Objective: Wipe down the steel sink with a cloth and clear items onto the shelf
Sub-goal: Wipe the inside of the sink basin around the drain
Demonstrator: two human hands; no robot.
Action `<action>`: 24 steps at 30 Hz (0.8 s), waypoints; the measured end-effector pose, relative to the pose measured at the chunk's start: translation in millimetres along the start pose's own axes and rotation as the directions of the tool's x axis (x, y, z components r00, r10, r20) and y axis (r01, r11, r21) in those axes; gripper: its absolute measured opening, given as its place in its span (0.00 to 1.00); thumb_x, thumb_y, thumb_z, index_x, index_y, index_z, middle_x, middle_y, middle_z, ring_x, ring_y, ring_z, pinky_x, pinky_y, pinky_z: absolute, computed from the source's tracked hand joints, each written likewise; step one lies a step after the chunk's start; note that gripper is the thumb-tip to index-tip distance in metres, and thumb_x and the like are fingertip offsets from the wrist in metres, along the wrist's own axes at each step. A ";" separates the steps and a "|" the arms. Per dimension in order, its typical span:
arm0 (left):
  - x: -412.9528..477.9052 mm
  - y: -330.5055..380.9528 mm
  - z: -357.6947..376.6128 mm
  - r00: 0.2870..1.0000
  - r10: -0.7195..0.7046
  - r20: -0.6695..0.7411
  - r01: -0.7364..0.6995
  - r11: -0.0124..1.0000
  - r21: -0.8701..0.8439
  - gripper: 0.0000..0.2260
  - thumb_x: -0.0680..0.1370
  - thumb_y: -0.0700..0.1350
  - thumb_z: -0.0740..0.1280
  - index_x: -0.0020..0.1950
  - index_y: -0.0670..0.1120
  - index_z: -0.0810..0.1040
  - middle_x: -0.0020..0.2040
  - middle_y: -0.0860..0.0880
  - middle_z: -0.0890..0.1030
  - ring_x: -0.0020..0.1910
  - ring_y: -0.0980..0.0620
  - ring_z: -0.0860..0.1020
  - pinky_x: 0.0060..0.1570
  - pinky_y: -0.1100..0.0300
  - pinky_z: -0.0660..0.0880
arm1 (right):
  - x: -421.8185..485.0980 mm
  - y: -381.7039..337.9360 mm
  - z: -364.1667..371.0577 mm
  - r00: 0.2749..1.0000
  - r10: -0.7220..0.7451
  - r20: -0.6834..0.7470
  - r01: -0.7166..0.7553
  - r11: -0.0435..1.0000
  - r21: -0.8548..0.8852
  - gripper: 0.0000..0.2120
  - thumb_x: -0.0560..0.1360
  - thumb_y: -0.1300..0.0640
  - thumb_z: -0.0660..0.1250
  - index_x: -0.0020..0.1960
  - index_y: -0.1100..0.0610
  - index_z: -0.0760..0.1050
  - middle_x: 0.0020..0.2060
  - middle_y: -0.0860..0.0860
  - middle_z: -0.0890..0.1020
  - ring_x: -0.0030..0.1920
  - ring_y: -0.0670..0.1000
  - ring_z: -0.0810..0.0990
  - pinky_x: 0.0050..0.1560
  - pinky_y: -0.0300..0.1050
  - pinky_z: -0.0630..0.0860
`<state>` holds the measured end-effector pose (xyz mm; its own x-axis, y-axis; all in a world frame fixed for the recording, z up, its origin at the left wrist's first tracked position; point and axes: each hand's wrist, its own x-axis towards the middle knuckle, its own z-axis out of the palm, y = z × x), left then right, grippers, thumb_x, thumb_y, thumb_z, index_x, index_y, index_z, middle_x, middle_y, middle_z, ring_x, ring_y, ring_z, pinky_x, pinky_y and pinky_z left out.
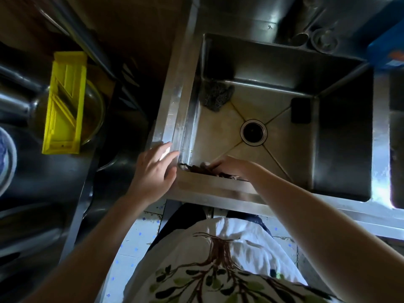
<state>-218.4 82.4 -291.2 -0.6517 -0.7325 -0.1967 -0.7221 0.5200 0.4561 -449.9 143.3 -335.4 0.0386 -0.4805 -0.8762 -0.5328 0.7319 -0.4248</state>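
Note:
The steel sink [179,101] fills the middle of the view, with a round drain [253,131] in its floor. My right hand [231,166] reaches over the near rim and grips a dark brown cloth [196,168] against the inside of the near left corner. My left hand [153,171] rests on the sink's near left rim corner, fingers straight and spread. A grey scouring pad [215,95] lies in the basin's far left corner. A black rectangular block [301,110] lies by the right wall.
A yellow plastic slicer [65,103] lies across a glass bowl [96,110] on the dark counter at left. A blue box [387,53] sits at the sink's far right corner. Round metal fittings [323,40] stand behind the basin. A second basin [396,149] lies right.

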 end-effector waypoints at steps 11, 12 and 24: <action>38.3 -26.8 -16.5 0.993 0.106 -0.046 -0.102 0.991 0.086 0.16 0.74 0.42 0.67 0.61 0.46 0.76 0.70 0.44 0.67 0.67 0.46 0.66 0.66 0.43 0.60 | -24.5 94.9 -37.6 0.942 0.326 -0.081 -0.335 0.930 -0.154 0.16 0.77 0.65 0.62 0.63 0.58 0.77 0.63 0.52 0.78 0.60 0.56 0.76 0.64 0.50 0.72; 41.0 -27.9 -17.7 0.993 0.113 -0.045 -0.108 0.990 0.092 0.16 0.74 0.41 0.67 0.61 0.46 0.76 0.70 0.43 0.68 0.67 0.45 0.66 0.65 0.43 0.61 | -25.9 95.7 -38.0 0.944 0.319 -0.081 -0.328 0.926 -0.185 0.15 0.78 0.65 0.61 0.63 0.59 0.77 0.64 0.54 0.77 0.62 0.56 0.75 0.66 0.50 0.70; 56.1 -32.9 -25.6 0.990 0.139 0.004 -0.139 0.985 0.098 0.19 0.75 0.43 0.66 0.66 0.46 0.72 0.72 0.44 0.66 0.69 0.45 0.66 0.67 0.45 0.60 | -1.0 -25.2 2.2 0.999 0.018 -0.048 -0.014 0.996 0.084 0.20 0.75 0.70 0.61 0.63 0.55 0.78 0.52 0.51 0.83 0.35 0.40 0.74 0.29 0.28 0.68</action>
<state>-225.3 13.0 -295.1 -0.7466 -0.6515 -0.1346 -0.6439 0.6571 0.3919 -434.6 126.4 -324.3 -0.0117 -0.4897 -0.8718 -0.4605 0.7765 -0.4300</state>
